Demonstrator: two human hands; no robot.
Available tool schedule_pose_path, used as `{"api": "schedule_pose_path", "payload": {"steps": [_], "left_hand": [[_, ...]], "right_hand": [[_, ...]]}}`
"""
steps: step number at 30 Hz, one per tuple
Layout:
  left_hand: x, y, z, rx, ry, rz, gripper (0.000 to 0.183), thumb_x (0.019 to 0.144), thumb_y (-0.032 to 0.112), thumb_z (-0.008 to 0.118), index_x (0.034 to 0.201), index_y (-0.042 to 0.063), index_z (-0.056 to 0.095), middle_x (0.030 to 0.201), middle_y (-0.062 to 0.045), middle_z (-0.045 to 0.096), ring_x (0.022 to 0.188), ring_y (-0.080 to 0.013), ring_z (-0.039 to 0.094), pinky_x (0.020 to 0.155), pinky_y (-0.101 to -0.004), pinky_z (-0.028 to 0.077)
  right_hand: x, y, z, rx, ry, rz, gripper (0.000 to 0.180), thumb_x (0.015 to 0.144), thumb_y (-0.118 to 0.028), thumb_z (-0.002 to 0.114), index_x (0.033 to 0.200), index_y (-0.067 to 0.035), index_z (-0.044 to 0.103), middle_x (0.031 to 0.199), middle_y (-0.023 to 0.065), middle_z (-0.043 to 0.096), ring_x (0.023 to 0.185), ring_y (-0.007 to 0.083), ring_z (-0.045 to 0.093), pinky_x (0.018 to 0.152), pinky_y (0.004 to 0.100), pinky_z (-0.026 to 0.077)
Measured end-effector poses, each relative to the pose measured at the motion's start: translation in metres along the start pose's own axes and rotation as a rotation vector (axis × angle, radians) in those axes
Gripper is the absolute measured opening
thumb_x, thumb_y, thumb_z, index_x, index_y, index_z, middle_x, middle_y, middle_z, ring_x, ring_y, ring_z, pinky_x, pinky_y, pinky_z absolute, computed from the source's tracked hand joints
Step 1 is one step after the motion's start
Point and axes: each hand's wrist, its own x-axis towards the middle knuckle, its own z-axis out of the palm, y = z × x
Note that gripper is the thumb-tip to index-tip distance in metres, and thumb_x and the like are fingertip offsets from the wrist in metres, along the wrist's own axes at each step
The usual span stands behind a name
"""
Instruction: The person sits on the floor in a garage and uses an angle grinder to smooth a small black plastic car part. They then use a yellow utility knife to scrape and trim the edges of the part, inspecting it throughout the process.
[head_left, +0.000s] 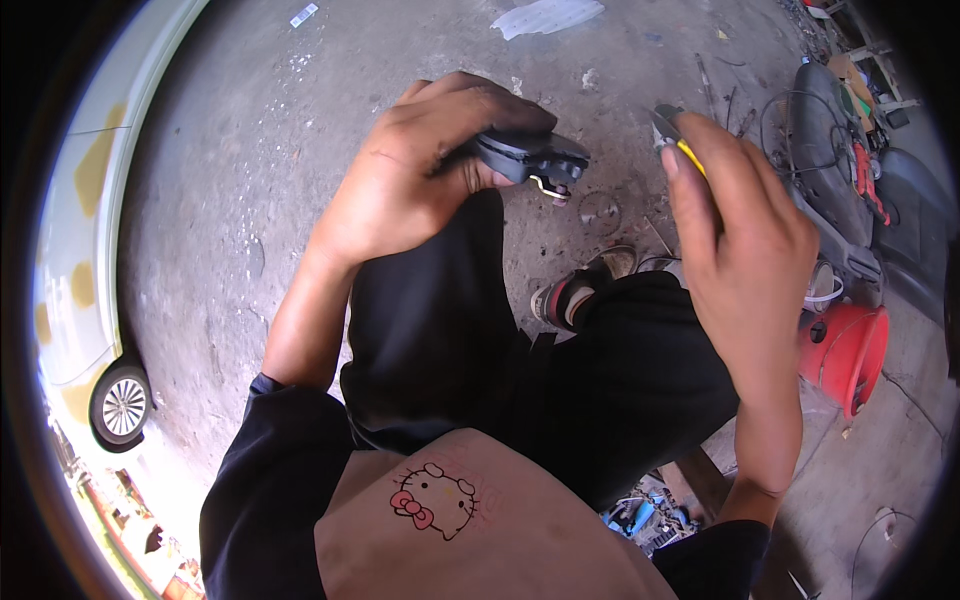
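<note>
My left hand (412, 165) grips a dark, rounded part (536, 154), its fingers over the top and the thumb below. From the underside of that part a bent metal clip (551, 187) sticks out toward my knees. To the right, apart from the part, my right hand (742, 202) pinches a small hand tool (688, 156) between thumb and fingers. Yellow shows along the tool, and its tip is dark and grey; the rest of it is hidden in my palm, so its exact kind is unclear. Both hands are raised above my black-trousered knees (435, 315).
A pale car body (82, 187) with tan patches and a wheel (120, 405) stands at left. On the right lie a red bucket (840, 360), a dark car seat (821, 127) and cables. A white sheet (547, 16) is on the concrete floor (225, 150); a box of parts (649, 517) is below.
</note>
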Motion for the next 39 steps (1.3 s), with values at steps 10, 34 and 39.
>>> {"api": "schedule_pose_path", "payload": {"steps": [10, 34, 39], "left_hand": [[0.002, -0.007, -0.005, -0.116, -0.054, 0.082, 0.032, 0.082, 0.007, 0.065, 0.111, -0.004, 0.070, 0.113, -0.018, 0.071, 0.112, -0.0326, 0.066, 0.098, -0.0417, 0.050], [0.007, -0.006, 0.007, -0.261, -0.044, -0.002, 0.033, 0.076, 0.013, 0.078, 0.108, 0.005, 0.074, 0.108, -0.009, 0.073, 0.106, -0.0288, 0.068, 0.092, -0.0388, 0.054], [0.009, -0.006, 0.011, -0.252, -0.032, 0.015, 0.032, 0.075, 0.013, 0.077, 0.106, 0.005, 0.075, 0.106, -0.009, 0.074, 0.104, -0.0288, 0.069, 0.089, -0.0387, 0.056]], "right_hand": [[-0.003, -0.013, -0.007, 0.124, -0.122, -0.190, 0.020, 0.088, -0.010, 0.073, 0.105, -0.002, 0.069, 0.082, 0.0126, 0.063, 0.066, 0.0298, 0.062, 0.059, 0.0375, 0.049], [-0.008, -0.023, -0.006, -0.179, -0.112, -0.279, 0.031, 0.076, -0.007, 0.069, 0.107, -0.010, 0.068, 0.074, 0.0054, 0.047, 0.061, 0.0224, 0.056, 0.054, 0.0353, 0.046], [-0.011, -0.024, -0.010, -0.243, -0.157, -0.262, 0.031, 0.076, -0.006, 0.065, 0.108, -0.010, 0.067, 0.074, 0.0052, 0.047, 0.062, 0.0221, 0.057, 0.055, 0.0349, 0.048]]}}
